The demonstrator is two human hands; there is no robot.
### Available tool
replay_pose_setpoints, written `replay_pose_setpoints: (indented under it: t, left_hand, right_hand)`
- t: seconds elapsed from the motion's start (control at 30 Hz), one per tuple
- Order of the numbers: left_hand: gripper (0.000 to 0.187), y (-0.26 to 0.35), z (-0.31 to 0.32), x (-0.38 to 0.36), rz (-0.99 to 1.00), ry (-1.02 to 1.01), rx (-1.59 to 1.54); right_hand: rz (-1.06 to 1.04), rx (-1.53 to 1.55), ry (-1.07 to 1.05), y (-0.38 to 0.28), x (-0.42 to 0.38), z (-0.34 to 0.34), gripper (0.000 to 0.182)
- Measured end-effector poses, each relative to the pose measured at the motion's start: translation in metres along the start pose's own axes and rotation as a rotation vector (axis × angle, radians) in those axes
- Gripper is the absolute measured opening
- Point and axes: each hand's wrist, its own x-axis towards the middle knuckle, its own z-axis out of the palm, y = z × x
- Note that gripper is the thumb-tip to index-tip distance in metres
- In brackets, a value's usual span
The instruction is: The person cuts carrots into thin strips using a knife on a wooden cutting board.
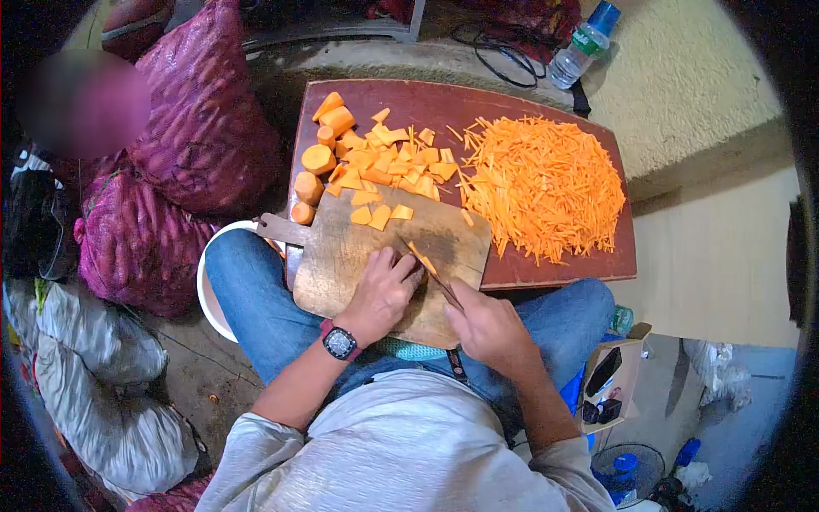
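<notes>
A wooden cutting board [337, 256] rests at the front of a red-brown table [409, 98]. My right hand [490, 328] is closed round the handle of a knife [444, 286], its blade pointing up and left over the board. Curled on the board left of the blade, my left hand [384, 294] has its fingers bent down; what lies under them is hidden. An orange carrot strip [420, 256] lies along the blade. Flat carrot slices [380, 162] and thick carrot chunks [318, 160] lie behind the board. A heap of carrot shreds [546, 188] covers the table's right side.
Pink mesh sacks [205, 111] stand at the left, with white sacks [94, 401] below them. A pale basin rim [205, 290] shows beside my left knee. A plastic bottle [583, 47] and a black cable [503, 55] lie beyond the table. At the lower right is a cardboard box [630, 375].
</notes>
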Motion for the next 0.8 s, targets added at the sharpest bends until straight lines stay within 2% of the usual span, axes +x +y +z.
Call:
replay_pose_setpoints:
  t: [0.1, 0.27, 0.37, 0.5, 0.8]
  left_hand:
    - [0.037, 0.0, 0.004, 0.004, -0.016, 0.079, -0.028]
    - [0.036, -0.002, -0.002, 0.002, -0.037, 0.074, -0.079]
    - [0.035, -0.002, 0.001, 0.001, -0.039, 0.075, -0.081]
    - [0.035, -0.001, -0.003, -0.001, -0.059, 0.095, -0.058]
    - [0.033, -0.003, 0.001, -0.004, -0.038, 0.108, -0.02]
  right_hand:
    - [-0.031, -0.04, -0.007, -0.006, -0.006, -0.011, 0.032]
    - [0.014, -0.037, 0.007, -0.009, -0.026, -0.007, 0.028]
    - [-0.03, 0.004, 0.023, -0.008, -0.006, -0.001, 0.026]
    - [-0.08, -0.014, 0.031, -0.009, -0.014, -0.008, 0.027]
    - [-0.029, -0.029, 0.011, -0.017, -0.009, -0.001, 0.029]
